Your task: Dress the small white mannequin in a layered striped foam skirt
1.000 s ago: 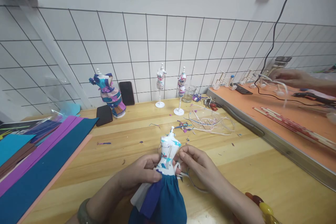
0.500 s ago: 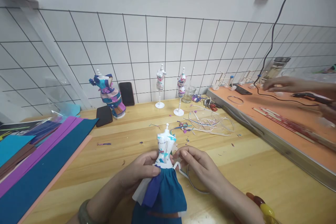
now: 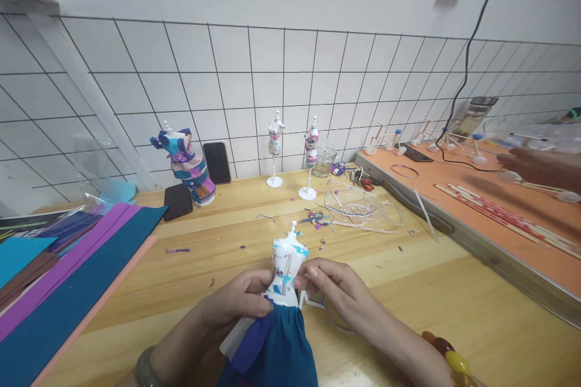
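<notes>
My left hand (image 3: pixel 240 296) grips a small white dress form (image 3: pixel 285 269) at the waist, its thumb pressing the top of a purple crepe-paper strip (image 3: pixel 252 338). A white strip lies beside the purple one. Below the waist the form wears a gathered dark teal paper skirt (image 3: pixel 290 344). My right hand (image 3: pixel 333 281) is closed in a pinch at the form's right side; what its fingertips hold is hidden behind the torso. A folded white strip (image 3: pixel 311 301) sticks out beneath those fingers, by a thin curved band.
Coloured paper sheets (image 3: pixel 91 290) lie left. Behind stand a dressed form (image 3: pixel 190 163), two bare-skirted forms (image 3: pixel 275 145), phones (image 3: pixel 216 163) and a glass cup (image 3: pixel 324 163). Tangled strips (image 3: pixel 363 211) lie centre-right. A co-worker's hand (image 3: pixel 531 166) is over the orange board (image 3: pixel 481 217) with sticks.
The dress form has dropped slightly and tilts a little more to the right at the top. My hands keep their holds. The co-worker's hand has moved right.
</notes>
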The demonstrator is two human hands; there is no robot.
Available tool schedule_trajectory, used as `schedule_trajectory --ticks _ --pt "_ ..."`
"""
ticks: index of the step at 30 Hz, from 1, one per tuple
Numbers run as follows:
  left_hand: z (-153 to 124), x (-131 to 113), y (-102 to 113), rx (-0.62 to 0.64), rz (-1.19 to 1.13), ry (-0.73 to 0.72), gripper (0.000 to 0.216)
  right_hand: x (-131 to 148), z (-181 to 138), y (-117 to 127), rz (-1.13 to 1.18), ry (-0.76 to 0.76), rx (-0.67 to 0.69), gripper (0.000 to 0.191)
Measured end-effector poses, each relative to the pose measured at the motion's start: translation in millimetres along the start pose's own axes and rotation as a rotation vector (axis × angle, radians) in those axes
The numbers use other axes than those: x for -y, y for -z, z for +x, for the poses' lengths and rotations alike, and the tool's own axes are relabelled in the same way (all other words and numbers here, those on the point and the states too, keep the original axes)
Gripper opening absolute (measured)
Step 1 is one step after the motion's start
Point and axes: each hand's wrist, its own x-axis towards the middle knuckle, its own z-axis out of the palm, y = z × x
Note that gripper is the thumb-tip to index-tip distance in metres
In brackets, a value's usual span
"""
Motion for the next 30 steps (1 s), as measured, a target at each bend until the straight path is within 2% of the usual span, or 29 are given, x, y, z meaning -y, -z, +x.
schedule_trajectory --ticks 6,10,16,20,23,26,30 --pt "0 -1 -1 0.025 0.007 0.000 0.052 4 1 1 -0.028 -0.017 0.007 0.038" --pt "-1 0 3 0.027 0.036 0.006 0.053 5 5 0 0.127 -0.109 -0.018 0.038" --pt "-1 1 4 -0.014 0.033 0.013 0.048 -7 13 1 0.417 -0.366 -0.124 0.048" --pt "0 -1 2 0.013 0.016 0.026 0.051 -15 16 2 0.539 -0.404 -0.198 0.044" --pt "0 -1 2 -0.001 0.034 0.021 0.049 -19 16 2 0.590 -0.378 -0.187 0.041" --pt "-2 -1 3 -0.008 0.015 0.022 0.051 -24 16 2 0.428 -0.302 -0.165 0.034" --pt "-4 -2 2 0.016 -0.007 0.030 0.055 -25 20 1 -0.173 0.030 -0.060 0.020"
